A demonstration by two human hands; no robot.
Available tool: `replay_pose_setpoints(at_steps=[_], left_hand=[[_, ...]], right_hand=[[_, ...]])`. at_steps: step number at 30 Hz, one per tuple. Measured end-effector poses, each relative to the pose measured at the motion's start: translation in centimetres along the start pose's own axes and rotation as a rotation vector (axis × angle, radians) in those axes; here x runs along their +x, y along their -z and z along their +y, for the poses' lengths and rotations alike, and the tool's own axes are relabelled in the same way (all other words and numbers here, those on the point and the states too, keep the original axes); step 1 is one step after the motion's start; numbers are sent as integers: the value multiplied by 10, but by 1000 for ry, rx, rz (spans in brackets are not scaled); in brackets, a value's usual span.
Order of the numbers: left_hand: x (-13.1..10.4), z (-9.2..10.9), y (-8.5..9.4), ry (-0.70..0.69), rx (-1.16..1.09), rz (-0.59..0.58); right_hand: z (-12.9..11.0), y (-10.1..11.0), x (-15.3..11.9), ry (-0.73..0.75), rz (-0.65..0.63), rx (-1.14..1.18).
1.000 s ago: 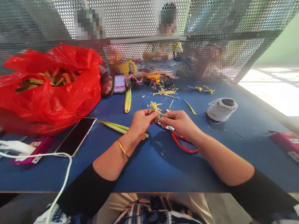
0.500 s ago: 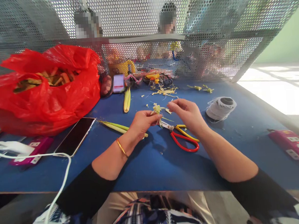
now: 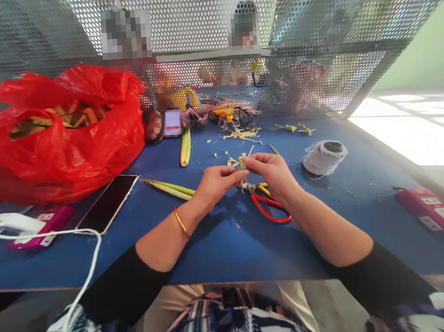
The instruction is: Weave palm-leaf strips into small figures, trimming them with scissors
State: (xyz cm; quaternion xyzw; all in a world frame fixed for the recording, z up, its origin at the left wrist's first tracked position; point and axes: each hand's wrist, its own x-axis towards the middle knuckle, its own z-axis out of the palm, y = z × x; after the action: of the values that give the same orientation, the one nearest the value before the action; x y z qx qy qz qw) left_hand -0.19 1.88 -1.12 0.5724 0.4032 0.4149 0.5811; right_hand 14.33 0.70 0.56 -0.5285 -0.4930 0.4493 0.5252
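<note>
Between the fingertips of both hands is a small pale green-yellow piece of woven leaf. My left hand pinches it from the left and below, and my right hand pinches it from the upper right. The fingers hide much of the piece. Below my right hand lie scissors with red and yellow handles, their blades partly covered by the hands. To the left, a folded green leaf strip runs under my left wrist. A spool of white thread stands to the right.
A red plastic bag with brownish pieces fills the left, beside a dark phone and a white cable. Leaf scraps and another leaf bundle lie farther back. A perforated metal screen stands behind; people sit beyond it.
My right hand has closed in from the right and now grips the woven leaf piece, from which it was apart. My left hand has shifted slightly right. The view has turned a little.
</note>
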Motion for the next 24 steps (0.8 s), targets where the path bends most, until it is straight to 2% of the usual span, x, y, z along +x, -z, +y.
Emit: replay_pose_setpoints(at_steps=[4, 10, 15, 20, 24], left_hand=[[-1, 3, -1, 65, -98, -29], [-2, 1, -4, 25, -12, 50], [-2, 1, -3, 12, -47, 59], [-3, 1, -4, 68, -39, 15], [-4, 2, -7, 137, -85, 2]], right_hand=[[-3, 0, -1, 9, 46, 35], [0, -2, -2, 15, -25, 31], [-5, 5, 3, -30, 41, 16], [-7, 7, 3, 4, -104, -37], [-5, 4, 2, -10, -116, 13]])
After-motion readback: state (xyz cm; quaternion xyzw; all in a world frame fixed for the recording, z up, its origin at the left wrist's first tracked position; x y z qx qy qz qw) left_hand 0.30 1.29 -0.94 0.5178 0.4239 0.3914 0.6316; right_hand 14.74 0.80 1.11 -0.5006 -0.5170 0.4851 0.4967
